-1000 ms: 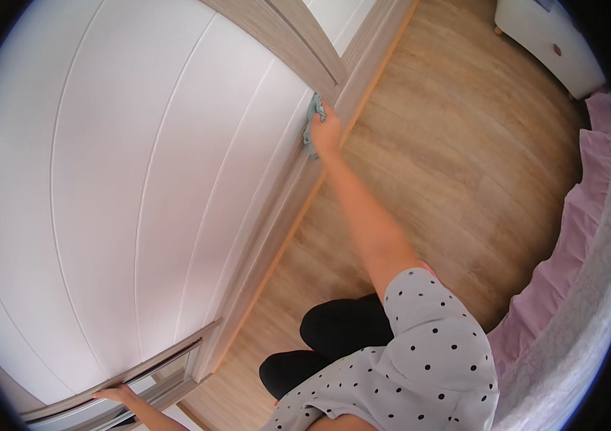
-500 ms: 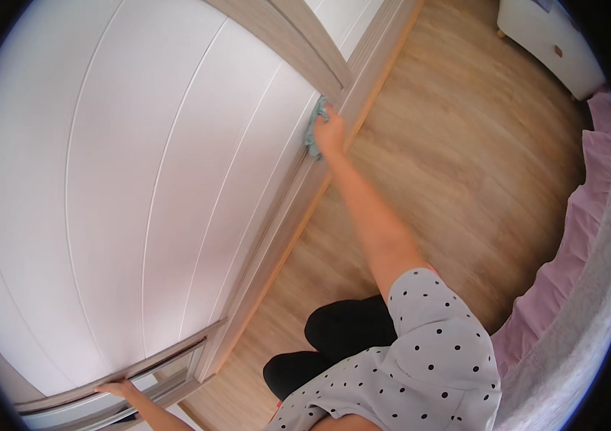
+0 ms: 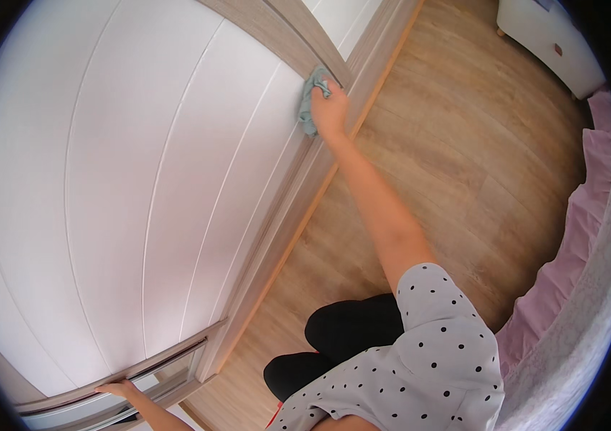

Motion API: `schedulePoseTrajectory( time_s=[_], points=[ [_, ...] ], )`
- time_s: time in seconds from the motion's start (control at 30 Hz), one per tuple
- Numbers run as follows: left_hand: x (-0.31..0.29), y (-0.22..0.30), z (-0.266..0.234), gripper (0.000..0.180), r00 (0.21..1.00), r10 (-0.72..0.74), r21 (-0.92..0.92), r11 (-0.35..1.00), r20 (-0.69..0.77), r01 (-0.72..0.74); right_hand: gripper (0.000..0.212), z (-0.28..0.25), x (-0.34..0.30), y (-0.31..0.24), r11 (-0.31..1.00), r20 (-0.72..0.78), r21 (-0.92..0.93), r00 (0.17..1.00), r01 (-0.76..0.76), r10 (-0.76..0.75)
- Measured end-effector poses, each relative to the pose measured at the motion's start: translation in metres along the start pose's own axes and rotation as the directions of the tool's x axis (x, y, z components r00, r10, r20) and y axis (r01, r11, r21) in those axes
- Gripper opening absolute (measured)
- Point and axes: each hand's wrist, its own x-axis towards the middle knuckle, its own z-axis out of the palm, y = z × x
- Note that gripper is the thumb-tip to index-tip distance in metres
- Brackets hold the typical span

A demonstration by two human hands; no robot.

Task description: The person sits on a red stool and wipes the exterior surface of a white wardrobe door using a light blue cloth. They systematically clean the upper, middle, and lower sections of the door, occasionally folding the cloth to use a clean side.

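My right hand (image 3: 330, 113) is closed around a bunched grey-green cloth (image 3: 308, 108). It presses the cloth against the lower far corner of a white grooved door panel (image 3: 176, 158), where the panel meets its wood-toned frame (image 3: 305, 43). Part of the cloth is hidden behind my fingers. At the lower left, my left hand (image 3: 117, 388) grips the near upright edge of the door frame (image 3: 165, 355), its fingers lying along that edge. The thumb of that hand is not clearly seen.
Along the door's base runs a wood-toned track (image 3: 277, 237). Wood-look flooring (image 3: 449, 165) spreads to the right. A bed with a pink ruffled skirt (image 3: 560, 280) stands at the right, and a white cabinet (image 3: 546, 39) on short legs at the far right. My black-clad knees (image 3: 352, 327) are near the track.
My right hand and the cloth have slid farther away along the panel's lower edge, into the frame corner. My left hand has stayed on the door edge.
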Motion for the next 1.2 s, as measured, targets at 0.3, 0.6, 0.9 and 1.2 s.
schedulePoseTrajectory(
  time_s=[0.3,0.6,0.9,1.2],
  points=[
    [-0.007,0.002,0.003,0.087,0.998,0.033,0.026,0.999,-0.062,-0.031,0.034,-0.021,0.020,0.051,0.957,0.166,-0.287,0.982,-0.038,0.088],
    [0.004,0.000,-0.001,0.088,0.998,0.033,0.031,0.999,-0.045,-0.032,0.032,-0.020,0.021,0.070,0.964,0.093,-0.267,0.995,0.005,0.020],
    [0.006,-0.001,-0.005,0.087,0.999,0.005,0.007,1.000,-0.049,-0.004,0.027,-0.008,0.017,0.063,0.981,0.010,-0.163,0.995,0.100,-0.100],
    [0.009,-0.004,-0.013,0.087,0.999,0.026,0.000,1.000,-0.028,-0.026,0.021,-0.004,-0.005,0.037,0.983,-0.036,-0.182,0.999,-0.016,0.010]
  ],
)
